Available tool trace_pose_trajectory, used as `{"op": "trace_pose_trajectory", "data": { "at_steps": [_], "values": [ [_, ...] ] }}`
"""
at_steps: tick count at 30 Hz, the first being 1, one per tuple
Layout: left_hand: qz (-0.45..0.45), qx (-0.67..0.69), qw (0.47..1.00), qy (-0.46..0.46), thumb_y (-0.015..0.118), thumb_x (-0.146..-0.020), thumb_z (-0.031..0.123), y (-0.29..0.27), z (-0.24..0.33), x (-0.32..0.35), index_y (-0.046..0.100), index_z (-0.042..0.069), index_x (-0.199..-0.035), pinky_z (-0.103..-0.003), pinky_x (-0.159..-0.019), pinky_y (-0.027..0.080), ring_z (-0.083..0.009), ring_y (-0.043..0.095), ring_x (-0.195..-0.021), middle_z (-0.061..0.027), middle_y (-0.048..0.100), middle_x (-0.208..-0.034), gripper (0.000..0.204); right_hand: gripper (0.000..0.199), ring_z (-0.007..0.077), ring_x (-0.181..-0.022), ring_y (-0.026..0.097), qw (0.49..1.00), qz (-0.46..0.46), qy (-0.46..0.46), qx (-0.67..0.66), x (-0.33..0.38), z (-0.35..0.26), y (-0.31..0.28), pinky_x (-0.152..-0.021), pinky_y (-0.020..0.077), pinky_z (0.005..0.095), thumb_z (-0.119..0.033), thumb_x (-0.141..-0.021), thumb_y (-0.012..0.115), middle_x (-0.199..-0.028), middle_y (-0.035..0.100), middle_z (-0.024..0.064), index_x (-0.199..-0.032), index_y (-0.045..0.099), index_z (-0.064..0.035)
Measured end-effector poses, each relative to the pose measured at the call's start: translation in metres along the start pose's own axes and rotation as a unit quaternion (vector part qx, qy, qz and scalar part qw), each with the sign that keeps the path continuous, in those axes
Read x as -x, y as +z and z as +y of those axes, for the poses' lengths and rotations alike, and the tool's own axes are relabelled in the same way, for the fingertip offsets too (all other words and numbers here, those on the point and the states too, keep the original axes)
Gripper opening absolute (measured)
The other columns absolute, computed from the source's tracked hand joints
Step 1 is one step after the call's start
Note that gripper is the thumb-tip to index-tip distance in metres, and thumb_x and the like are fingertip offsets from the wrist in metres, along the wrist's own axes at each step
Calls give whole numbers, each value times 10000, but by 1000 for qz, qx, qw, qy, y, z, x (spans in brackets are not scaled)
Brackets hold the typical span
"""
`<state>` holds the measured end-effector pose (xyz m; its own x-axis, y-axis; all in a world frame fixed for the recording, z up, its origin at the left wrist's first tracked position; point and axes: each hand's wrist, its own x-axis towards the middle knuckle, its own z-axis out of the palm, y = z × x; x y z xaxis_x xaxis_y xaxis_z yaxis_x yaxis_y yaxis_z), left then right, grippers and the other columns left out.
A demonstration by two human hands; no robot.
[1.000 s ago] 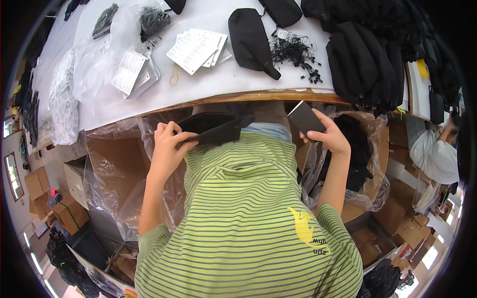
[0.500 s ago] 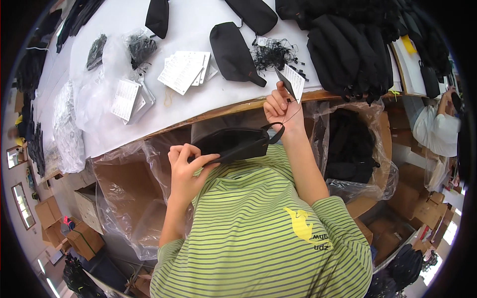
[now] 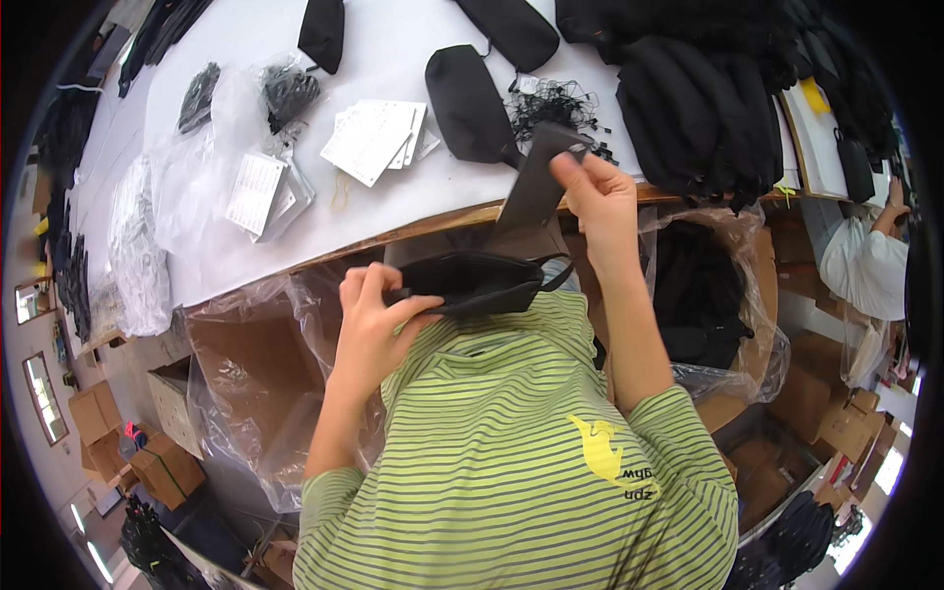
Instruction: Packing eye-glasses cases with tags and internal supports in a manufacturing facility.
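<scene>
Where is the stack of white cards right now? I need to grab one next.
In the head view, the stack of white cards lies on the white table, up and left of the left hand, between the clear plastic bags and a black pouch.

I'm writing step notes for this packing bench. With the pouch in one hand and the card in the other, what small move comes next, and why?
Probably lower the dark flat card into the black fabric pouch. The right hand pinches the card's top edge directly above the pouch, tilted, lower end near it, while the left hand holds the pouch at chest height.
</scene>
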<state>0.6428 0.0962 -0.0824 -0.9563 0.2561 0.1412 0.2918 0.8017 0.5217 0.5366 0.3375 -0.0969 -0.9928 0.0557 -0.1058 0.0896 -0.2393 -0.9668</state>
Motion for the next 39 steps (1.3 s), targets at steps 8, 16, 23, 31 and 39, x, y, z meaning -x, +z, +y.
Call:
{"op": "trace_pose_trajectory", "data": {
  "at_steps": [8, 16, 23, 31, 39],
  "values": [
    [9, 4, 994, 107, 791, -628, 156, -2, 8, -28, 739, 197, -888, -408, -900, 395, -292, 447, -1088, -63, 516, -1131, 268, 323, 280, -533, 606, 710, -340, -187, 587, 29, -17, 17, -527, 481, 351, -417, -779, 705, -558, 601, 90, -712, 717, -101],
    [-106, 70, 982, 142, 746, -723, 189, 0, -11, -35, 666, 107, -843, -377, -911, 358, -231, 497, -1050, -17, 580, -950, 167, 441, 236, -476, 563, 776, -390, -84, 487, 38, -23, 0, -501, 422, 304, -486, -717, 752, -536, 570, 77, -945, 730, -110],
    [-139, 268, 951, 64, 717, -805, 235, 6, -27, -77, 680, 114, -849, -372, -861, 373, -241, 475, -944, -45, 512, -901, 133, 389, 300, -572, 610, 698, -469, -75, 536, 33, -13, -6, -593, 488, 361, -439, -769, 717, -598, 612, 132, -987, 732, -116],
    [123, -249, 952, 127, 676, -754, 206, 65, -87, -146, 660, 76, -874, -430, -1051, 255, -241, 439, -1202, -44, 564, -1146, 177, 331, 317, -629, 631, 693, -459, -60, 553, 40, -12, -2, -626, 500, 374, -347, -838, 667, -633, 625, 154, -1025, 699, -77],
    [151, -263, 941, 151, 702, -728, 189, 69, -89, -150, 652, 121, -746, -430, -1031, 234, -211, 451, -1192, 21, 578, -1132, 86, 235, 344, -710, 644, 784, -337, 62, 518, 46, -10, -6, -652, 500, 427, -203, -810, 707, -695, 649, 165, -946, 632, -27]
  ]
}}
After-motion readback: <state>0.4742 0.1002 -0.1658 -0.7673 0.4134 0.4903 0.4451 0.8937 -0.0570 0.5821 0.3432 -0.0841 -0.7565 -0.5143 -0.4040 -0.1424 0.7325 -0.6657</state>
